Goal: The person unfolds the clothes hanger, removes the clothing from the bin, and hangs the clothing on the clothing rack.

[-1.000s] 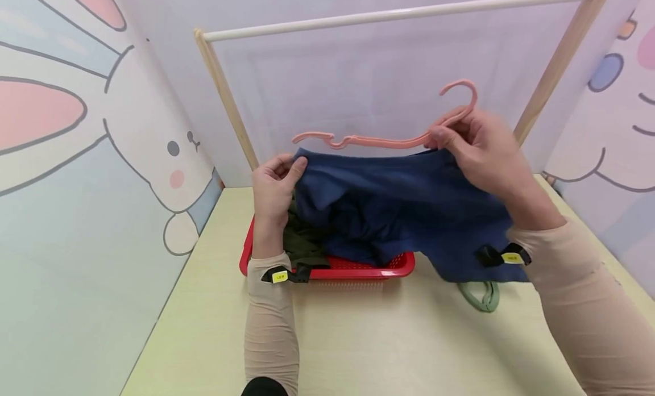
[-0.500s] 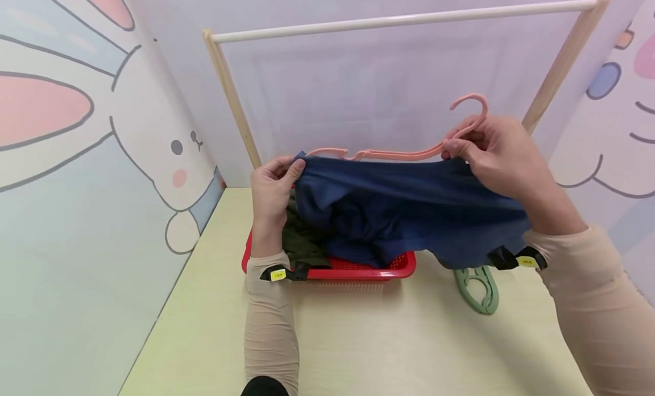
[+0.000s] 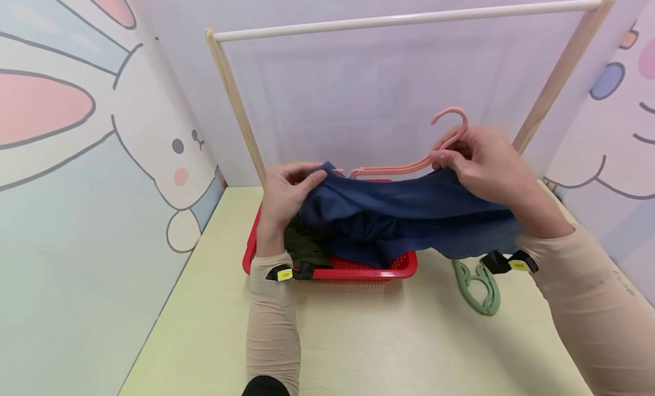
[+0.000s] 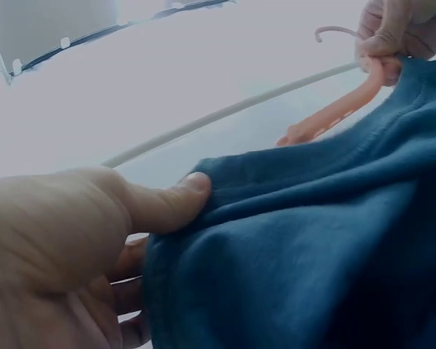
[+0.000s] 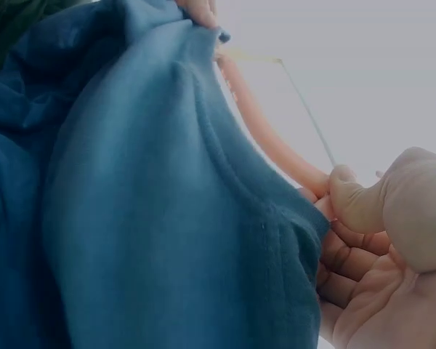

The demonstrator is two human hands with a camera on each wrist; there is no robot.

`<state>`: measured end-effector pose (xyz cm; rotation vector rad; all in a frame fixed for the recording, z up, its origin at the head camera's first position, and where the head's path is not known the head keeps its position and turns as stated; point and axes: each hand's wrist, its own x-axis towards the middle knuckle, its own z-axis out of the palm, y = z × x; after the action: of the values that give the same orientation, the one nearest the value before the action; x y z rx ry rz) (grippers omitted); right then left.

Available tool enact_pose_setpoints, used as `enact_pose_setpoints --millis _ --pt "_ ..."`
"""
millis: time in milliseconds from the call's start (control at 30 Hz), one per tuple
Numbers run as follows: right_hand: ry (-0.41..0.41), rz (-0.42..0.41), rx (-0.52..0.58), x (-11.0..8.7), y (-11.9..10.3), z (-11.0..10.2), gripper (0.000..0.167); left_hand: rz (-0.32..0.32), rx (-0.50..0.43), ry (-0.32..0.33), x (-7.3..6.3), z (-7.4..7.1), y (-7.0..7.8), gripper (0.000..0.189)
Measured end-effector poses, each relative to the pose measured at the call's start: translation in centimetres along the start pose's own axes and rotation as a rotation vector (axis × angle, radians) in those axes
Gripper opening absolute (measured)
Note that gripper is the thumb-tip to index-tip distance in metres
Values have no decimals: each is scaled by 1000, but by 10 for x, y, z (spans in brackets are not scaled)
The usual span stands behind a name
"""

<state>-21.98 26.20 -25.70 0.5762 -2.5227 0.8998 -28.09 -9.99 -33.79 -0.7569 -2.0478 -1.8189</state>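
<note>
A blue garment (image 3: 389, 205) with a stitched edge is stretched between my two hands over a red basket (image 3: 358, 274). My left hand (image 3: 286, 197) pinches one corner of that edge between thumb and fingers; the left wrist view shows the thumb (image 4: 182, 200) on top of the cloth. My right hand (image 3: 483, 163) grips a pink clothes hanger (image 3: 394, 170) below its hook, thumb against the bar, with the garment's other shoulder at its fingers (image 5: 349, 254). The hanger's far arm dips behind the garment's edge near my left hand, its end mostly hidden.
A dark green garment (image 3: 307, 242) lies in the basket under the blue cloth. On the table, a green folding hanger (image 3: 478, 288) rests to the right. Behind stands a rack with a white rail (image 3: 409, 19) and wooden posts (image 3: 235, 100), between walls with cartoon drawings.
The pink hanger has come down, and its far arm has gone from above the garment's edge to behind it. My left hand has shifted right and slightly lower with the corner.
</note>
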Motion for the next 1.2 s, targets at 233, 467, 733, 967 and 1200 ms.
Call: enact_pose_setpoints --millis 233,467,733,967,1200 --pt "3 -36 -2 5 -9 17 7 40 98 -141 2 13 1 16" --pt "-13 -7 51 5 -16 29 8 53 169 -159 2 19 2 13" --pt "-36 -23 29 6 -18 45 6 69 171 -159 2 27 5 14" --pt "-82 12 58 4 -20 58 5 105 180 -141 3 43 6 14" --pt "-83 -26 62 6 -23 68 5 135 165 -99 2 50 9 14"
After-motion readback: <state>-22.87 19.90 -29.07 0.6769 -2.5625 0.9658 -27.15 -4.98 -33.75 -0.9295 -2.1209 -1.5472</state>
